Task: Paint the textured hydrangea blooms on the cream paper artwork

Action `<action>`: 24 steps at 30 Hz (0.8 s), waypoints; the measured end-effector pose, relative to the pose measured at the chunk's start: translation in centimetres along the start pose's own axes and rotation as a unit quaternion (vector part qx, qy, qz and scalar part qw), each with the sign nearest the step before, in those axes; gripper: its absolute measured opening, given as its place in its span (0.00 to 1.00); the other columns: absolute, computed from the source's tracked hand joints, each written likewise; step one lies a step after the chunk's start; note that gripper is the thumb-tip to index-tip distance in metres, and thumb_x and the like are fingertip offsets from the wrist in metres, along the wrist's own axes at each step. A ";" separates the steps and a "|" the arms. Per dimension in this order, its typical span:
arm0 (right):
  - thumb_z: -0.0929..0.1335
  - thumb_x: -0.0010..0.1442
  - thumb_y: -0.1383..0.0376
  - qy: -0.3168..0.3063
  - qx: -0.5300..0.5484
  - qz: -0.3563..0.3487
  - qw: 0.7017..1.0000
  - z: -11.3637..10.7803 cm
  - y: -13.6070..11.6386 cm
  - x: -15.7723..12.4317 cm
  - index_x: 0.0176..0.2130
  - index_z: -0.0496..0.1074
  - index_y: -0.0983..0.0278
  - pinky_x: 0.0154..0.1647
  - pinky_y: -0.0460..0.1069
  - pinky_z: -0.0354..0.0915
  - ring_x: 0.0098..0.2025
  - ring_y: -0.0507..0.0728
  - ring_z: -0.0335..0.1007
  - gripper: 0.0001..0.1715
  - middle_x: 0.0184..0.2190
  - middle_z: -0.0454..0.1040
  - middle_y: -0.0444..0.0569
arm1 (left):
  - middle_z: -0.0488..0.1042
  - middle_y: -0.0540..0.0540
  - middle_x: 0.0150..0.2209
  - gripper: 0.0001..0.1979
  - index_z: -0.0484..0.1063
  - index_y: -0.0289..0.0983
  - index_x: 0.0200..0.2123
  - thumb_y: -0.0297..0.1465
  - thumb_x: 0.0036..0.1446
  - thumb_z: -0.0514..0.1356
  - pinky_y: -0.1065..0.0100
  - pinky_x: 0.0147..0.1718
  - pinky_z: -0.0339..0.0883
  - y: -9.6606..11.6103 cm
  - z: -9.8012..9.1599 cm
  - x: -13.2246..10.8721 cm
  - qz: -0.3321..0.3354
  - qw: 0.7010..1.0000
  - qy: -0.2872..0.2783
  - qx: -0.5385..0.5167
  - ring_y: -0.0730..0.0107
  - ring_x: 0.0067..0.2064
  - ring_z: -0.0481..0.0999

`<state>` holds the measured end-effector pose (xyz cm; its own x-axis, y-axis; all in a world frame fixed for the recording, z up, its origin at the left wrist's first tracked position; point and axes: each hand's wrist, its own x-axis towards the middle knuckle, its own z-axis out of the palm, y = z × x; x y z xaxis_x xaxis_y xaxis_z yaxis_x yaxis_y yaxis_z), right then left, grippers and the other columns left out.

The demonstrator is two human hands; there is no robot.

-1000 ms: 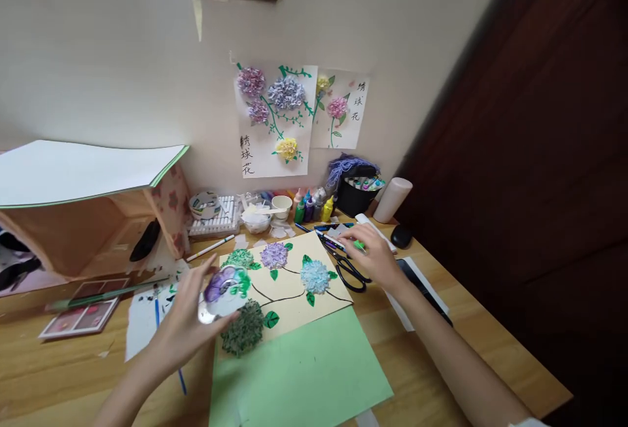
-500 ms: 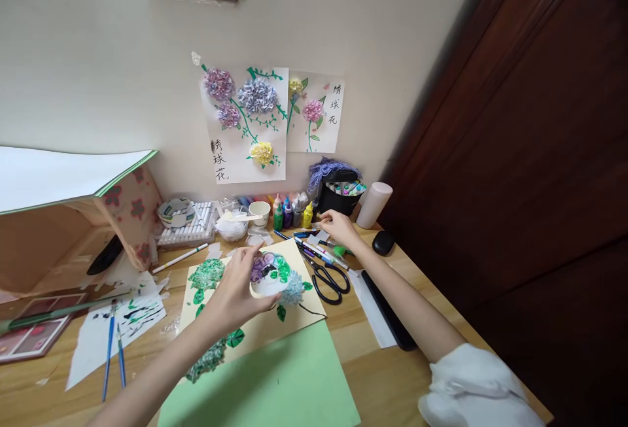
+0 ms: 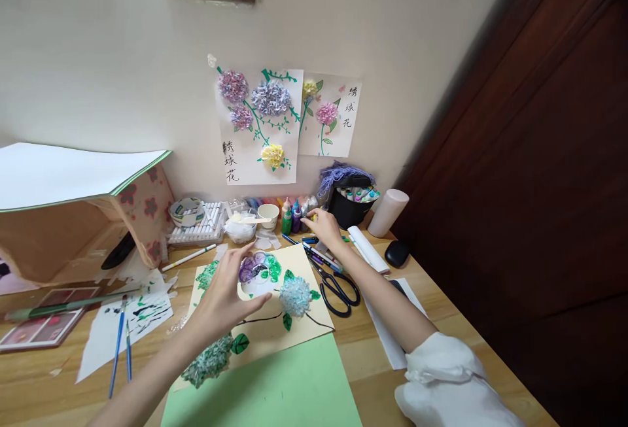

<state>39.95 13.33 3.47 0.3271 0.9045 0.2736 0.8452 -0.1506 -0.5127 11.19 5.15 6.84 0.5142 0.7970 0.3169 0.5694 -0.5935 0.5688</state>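
My left hand (image 3: 223, 296) is closed around the rim of a small round paint dish (image 3: 256, 271) smeared with purple and green, held just above a cream sheet (image 3: 307, 319) bearing paper flowers and painted leaves. My right hand (image 3: 324, 226) reaches to the row of small paint bottles (image 3: 290, 219) at the wall. Its fingers are curled on a yellow bottle, of which only a sliver shows. Pens (image 3: 321, 256) and black scissors (image 3: 338, 290) lie just below that hand.
A green sheet (image 3: 275, 388) lies nearest me. Blue brushes (image 3: 120, 342) rest on paint-stained paper (image 3: 142, 312) at the left, beside a paint tray (image 3: 39, 325) and a cardboard box (image 3: 73, 224). A marker pot (image 3: 350, 208), a white cylinder (image 3: 387, 212) and a white cup (image 3: 268, 214) stand at the back.
My left hand carried the paint dish from the left to above the cream sheet. My right hand left the pens and reached back to the paint bottles.
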 end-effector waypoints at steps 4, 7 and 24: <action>0.69 0.57 0.57 -0.019 -0.014 0.004 1.000 1.7 -1.1 0.1 0.43 0.75 0.65 0.42 0.49 0.66 0.41 0.58 0.74 0.17 0.35 0.78 0.53 | 0.61 0.39 0.55 0.37 0.51 0.45 0.60 0.42 0.50 0.63 0.52 0.53 0.62 0.0 0.1 -0.3 -0.011 1.000 0.007 -0.018 0.52 0.56 0.65; 0.66 0.61 0.58 -0.032 -0.027 0.015 0.999 2.7 -1.8 0.1 0.46 0.71 0.66 0.45 0.53 0.68 0.43 0.57 0.72 0.17 0.42 0.75 0.53 | 0.63 0.40 0.54 0.37 0.51 0.44 0.60 0.40 0.49 0.64 0.52 0.52 0.63 -0.3 0.1 -0.4 -0.015 0.999 0.012 -0.028 0.53 0.55 0.65; 0.62 0.63 0.57 0.045 -0.065 0.007 0.997 1.2 -4.2 0.0 0.52 0.68 0.62 0.40 0.51 0.64 0.41 0.61 0.75 0.21 0.40 0.78 0.55 | 0.61 0.39 0.53 0.43 0.45 0.44 0.62 0.39 0.48 0.64 0.52 0.52 0.62 -2.1 -0.6 -1.0 -0.022 0.998 0.038 -0.041 0.53 0.53 0.65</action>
<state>35.91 14.47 4.68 0.3706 0.8634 0.3423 0.8863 -0.2185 -0.4083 9.11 5.63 5.78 0.4376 0.8304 0.3450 0.5340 -0.5486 0.6433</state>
